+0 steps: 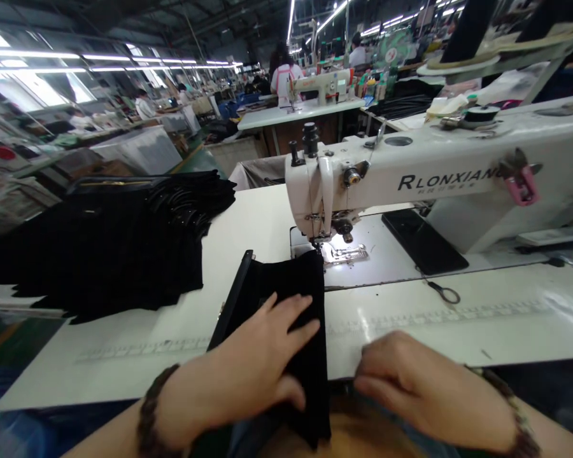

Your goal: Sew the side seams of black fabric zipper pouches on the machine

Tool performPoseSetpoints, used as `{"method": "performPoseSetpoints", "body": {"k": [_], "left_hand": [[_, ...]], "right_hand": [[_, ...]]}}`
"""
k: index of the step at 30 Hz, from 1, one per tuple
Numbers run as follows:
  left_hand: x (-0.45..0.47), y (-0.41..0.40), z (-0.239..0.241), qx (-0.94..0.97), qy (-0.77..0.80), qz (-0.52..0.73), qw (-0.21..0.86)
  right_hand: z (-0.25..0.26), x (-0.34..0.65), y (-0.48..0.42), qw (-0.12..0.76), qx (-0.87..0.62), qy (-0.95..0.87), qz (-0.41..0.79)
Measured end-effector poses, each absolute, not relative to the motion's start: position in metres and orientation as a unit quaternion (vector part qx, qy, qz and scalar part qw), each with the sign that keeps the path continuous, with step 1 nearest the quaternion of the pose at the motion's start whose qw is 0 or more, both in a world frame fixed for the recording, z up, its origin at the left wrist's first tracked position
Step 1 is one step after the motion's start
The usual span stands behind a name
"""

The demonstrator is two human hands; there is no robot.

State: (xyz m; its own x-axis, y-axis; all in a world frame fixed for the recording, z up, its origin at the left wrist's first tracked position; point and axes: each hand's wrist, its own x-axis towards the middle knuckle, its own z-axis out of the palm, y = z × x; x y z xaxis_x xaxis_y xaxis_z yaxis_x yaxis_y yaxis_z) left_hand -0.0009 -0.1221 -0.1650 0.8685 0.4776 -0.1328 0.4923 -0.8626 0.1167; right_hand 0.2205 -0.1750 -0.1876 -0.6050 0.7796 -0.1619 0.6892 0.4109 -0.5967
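Note:
My left hand (260, 356) lies flat with fingers spread on a black fabric piece (296, 280), which stretches from the table's front edge up to the presser foot (321, 247) of a white sewing machine (410, 178). A dark stiff strip (233, 299) runs along the fabric's left side. My right hand (410, 381) rests at the table's front edge, right of the fabric, with its fingers curled under; whether it holds anything is hidden.
A tall stack of black fabric pieces (124, 235) fills the table's left side. Small thread snips (444, 291) lie right of the needle plate. A black flat panel (423, 240) sits under the machine arm. Other people work at machines farther back (286, 76).

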Motion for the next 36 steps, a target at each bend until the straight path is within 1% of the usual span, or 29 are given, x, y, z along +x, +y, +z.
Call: {"method": "performPoseSetpoints", "body": {"k": [1, 2, 4, 7, 10, 13, 16, 19, 23, 25, 28, 30, 32, 36], "left_hand": [[-0.009, -0.138, -0.165, 0.969, 0.217, -0.071, 0.090], [-0.016, -0.150, -0.168, 0.972, 0.206, -0.079, 0.085], [-0.028, -0.167, -0.180, 0.979, 0.187, -0.044, 0.063], [-0.037, -0.176, -0.195, 0.979, 0.189, 0.049, 0.057], [-0.036, -0.182, -0.195, 0.962, 0.206, 0.147, 0.099], [-0.029, -0.191, -0.187, 0.928, 0.258, 0.222, 0.149], [-0.020, -0.196, -0.184, 0.904, 0.293, 0.248, 0.190], [-0.010, -0.197, -0.185, 0.905, 0.272, 0.261, 0.196], [0.003, -0.197, -0.186, 0.893, 0.252, 0.318, 0.196], [0.006, -0.196, -0.189, 0.907, 0.226, 0.285, 0.211], [0.004, -0.193, -0.197, 0.938, 0.190, 0.184, 0.227], [-0.001, -0.191, -0.201, 0.943, 0.192, 0.137, 0.234], [-0.005, -0.190, -0.203, 0.942, 0.194, 0.127, 0.242], [-0.010, -0.190, -0.202, 0.929, 0.196, 0.166, 0.268]], "right_hand": [[-0.192, 0.218, -0.192, 0.079, -0.433, -0.809, 0.388], [-0.199, 0.215, -0.207, 0.098, -0.448, -0.782, 0.423], [-0.217, 0.207, -0.227, 0.144, -0.491, -0.709, 0.485], [-0.243, 0.192, -0.239, 0.221, -0.501, -0.583, 0.601], [-0.253, 0.180, -0.241, 0.277, -0.461, -0.488, 0.687], [-0.251, 0.174, -0.244, 0.295, -0.468, -0.446, 0.703], [-0.244, 0.173, -0.248, 0.296, -0.489, -0.422, 0.703], [-0.238, 0.174, -0.249, 0.286, -0.505, -0.416, 0.701], [-0.234, 0.172, -0.246, 0.277, -0.504, -0.450, 0.683], [-0.233, 0.172, -0.245, 0.275, -0.491, -0.466, 0.683], [-0.233, 0.172, -0.243, 0.268, -0.467, -0.475, 0.696], [-0.233, 0.172, -0.242, 0.262, -0.471, -0.477, 0.694], [-0.233, 0.173, -0.241, 0.255, -0.480, -0.485, 0.685], [-0.234, 0.175, -0.240, 0.254, -0.461, -0.492, 0.694]]}}
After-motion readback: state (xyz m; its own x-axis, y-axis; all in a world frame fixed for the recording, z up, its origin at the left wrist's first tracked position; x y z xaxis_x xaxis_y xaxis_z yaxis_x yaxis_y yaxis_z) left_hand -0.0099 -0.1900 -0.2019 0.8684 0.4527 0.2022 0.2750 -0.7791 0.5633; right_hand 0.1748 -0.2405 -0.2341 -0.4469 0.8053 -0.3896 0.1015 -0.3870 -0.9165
